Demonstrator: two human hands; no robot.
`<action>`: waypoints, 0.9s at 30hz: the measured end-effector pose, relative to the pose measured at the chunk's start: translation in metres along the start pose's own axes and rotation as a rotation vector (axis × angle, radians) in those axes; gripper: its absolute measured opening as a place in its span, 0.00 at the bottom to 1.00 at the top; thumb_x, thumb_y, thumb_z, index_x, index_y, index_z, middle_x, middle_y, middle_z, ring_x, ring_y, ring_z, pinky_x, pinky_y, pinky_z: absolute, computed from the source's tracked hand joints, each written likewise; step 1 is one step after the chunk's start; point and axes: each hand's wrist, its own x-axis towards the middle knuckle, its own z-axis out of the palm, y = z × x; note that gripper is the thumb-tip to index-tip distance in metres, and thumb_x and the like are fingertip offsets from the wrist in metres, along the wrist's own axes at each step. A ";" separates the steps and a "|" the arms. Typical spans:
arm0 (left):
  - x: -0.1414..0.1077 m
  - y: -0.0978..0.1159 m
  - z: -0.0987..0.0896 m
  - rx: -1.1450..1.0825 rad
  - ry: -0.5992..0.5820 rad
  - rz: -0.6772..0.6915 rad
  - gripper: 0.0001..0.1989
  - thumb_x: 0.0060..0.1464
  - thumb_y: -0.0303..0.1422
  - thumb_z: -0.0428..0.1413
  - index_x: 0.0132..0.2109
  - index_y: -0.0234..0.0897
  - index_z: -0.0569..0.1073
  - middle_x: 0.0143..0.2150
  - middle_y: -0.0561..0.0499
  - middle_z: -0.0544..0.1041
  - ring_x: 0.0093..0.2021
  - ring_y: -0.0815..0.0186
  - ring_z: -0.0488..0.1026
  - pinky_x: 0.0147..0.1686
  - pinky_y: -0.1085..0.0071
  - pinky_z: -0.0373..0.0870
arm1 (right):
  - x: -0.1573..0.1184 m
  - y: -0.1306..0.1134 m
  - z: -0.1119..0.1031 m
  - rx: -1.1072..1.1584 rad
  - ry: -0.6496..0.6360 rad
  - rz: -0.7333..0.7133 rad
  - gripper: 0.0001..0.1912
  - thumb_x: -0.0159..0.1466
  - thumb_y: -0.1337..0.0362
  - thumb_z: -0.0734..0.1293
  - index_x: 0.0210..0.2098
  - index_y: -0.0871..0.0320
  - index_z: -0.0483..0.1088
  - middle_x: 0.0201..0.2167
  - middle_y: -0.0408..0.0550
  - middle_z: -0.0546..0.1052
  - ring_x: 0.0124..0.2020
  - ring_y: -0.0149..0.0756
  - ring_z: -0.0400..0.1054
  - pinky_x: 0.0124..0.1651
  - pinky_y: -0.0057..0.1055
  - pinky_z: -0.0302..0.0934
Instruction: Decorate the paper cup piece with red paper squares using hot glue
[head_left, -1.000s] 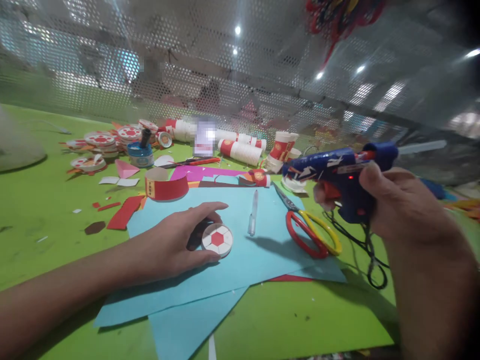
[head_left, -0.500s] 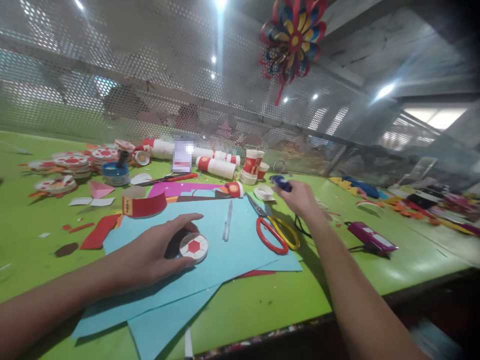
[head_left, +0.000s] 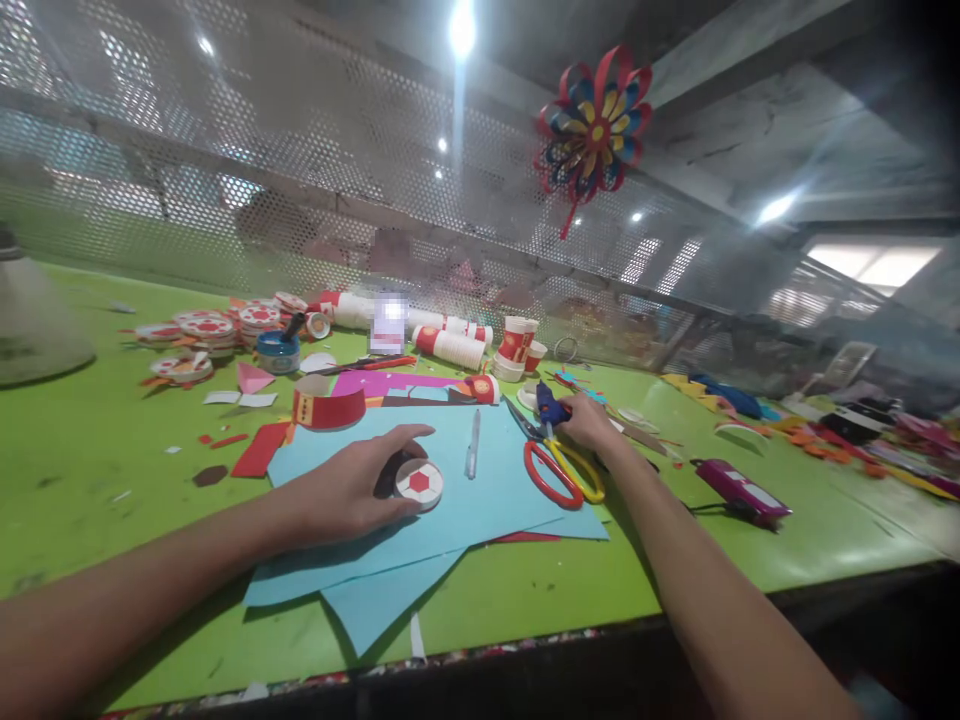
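Holding one blue glue gun (head_left: pixel 552 403), right hand (head_left: pixel 589 422) is right of center, fingers closed on it, partly hidden. Left hand (head_left: pixel 352 490) is curved around one round white disc (head_left: pixel 419 483) with red hexagon, over the blue paper; thumb at its near edge, index finger raised apart, spread fairly wide; can't tell if the disc is gripped. Two scissors: red-and-yellow-handled scissors (head_left: pixel 553 475) just near-side of the gun, red-handled scissors (head_left: pixel 390 363) farther left. One clear pen (head_left: pixel 473 445), between disc and scissors. At least two sheets of blue paper (head_left: pixel 465 520), overlapping. One red band (head_left: pixel 328 408), one red strip (head_left: pixel 259 451), one pink folded piece (head_left: pixel 255 378), two small white pieces (head_left: pixel 240 399), one brown oval (head_left: pixel 211 476), all left. One blue jar (head_left: pixel 277 353), far left, beside a pile of red-and-white discs (head_left: pixel 206 325), too overlapped to count. Cup stacks (head_left: pixel 448 347) lie far center. One purple device (head_left: pixel 742 490), right. Surface: glossy green table (head_left: pixel 517 590), scraps and dark marks. Room: perforated mesh screen (head_left: pixel 322 190) behind, one hanging paper flower (head_left: pixel 598 133), several ceiling lights, bright window far right.
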 end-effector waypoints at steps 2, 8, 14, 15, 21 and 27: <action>-0.002 0.001 -0.001 -0.012 0.010 -0.006 0.34 0.53 0.41 0.58 0.63 0.37 0.59 0.54 0.41 0.75 0.47 0.55 0.75 0.47 0.59 0.71 | 0.001 0.000 0.001 -0.011 -0.008 -0.010 0.16 0.67 0.59 0.67 0.53 0.58 0.69 0.53 0.51 0.73 0.48 0.42 0.72 0.47 0.43 0.69; -0.003 0.004 -0.013 -0.134 0.214 0.056 0.27 0.52 0.35 0.55 0.59 0.34 0.67 0.56 0.39 0.74 0.57 0.53 0.70 0.57 0.55 0.67 | 0.002 0.005 -0.002 0.011 0.025 -0.036 0.16 0.68 0.60 0.67 0.54 0.57 0.69 0.53 0.51 0.73 0.48 0.42 0.72 0.48 0.44 0.69; 0.005 -0.011 -0.029 -0.145 0.430 -0.145 0.21 0.51 0.28 0.49 0.52 0.30 0.72 0.44 0.43 0.80 0.45 0.61 0.76 0.46 0.63 0.75 | -0.007 -0.010 -0.014 0.162 0.234 -0.077 0.13 0.68 0.60 0.66 0.51 0.57 0.70 0.52 0.51 0.74 0.47 0.40 0.72 0.48 0.43 0.69; 0.006 -0.015 -0.031 -0.100 0.433 -0.179 0.20 0.50 0.28 0.48 0.50 0.29 0.73 0.42 0.44 0.80 0.43 0.62 0.77 0.45 0.64 0.75 | -0.012 -0.018 -0.019 0.198 0.284 -0.084 0.14 0.68 0.59 0.66 0.50 0.58 0.71 0.50 0.50 0.75 0.46 0.40 0.72 0.47 0.44 0.69; 0.005 -0.029 -0.040 0.086 0.376 -0.282 0.14 0.49 0.28 0.52 0.41 0.31 0.78 0.33 0.47 0.80 0.32 0.62 0.76 0.32 0.68 0.72 | -0.058 -0.097 -0.046 0.405 0.295 -0.371 0.03 0.60 0.65 0.70 0.32 0.57 0.77 0.29 0.43 0.79 0.30 0.35 0.72 0.35 0.32 0.66; 0.001 -0.024 -0.042 0.273 0.248 -0.241 0.11 0.49 0.28 0.55 0.38 0.34 0.80 0.30 0.48 0.80 0.30 0.63 0.75 0.31 0.70 0.67 | -0.073 -0.183 -0.040 0.357 0.028 -0.721 0.06 0.59 0.72 0.69 0.28 0.59 0.78 0.27 0.45 0.80 0.29 0.33 0.72 0.33 0.28 0.64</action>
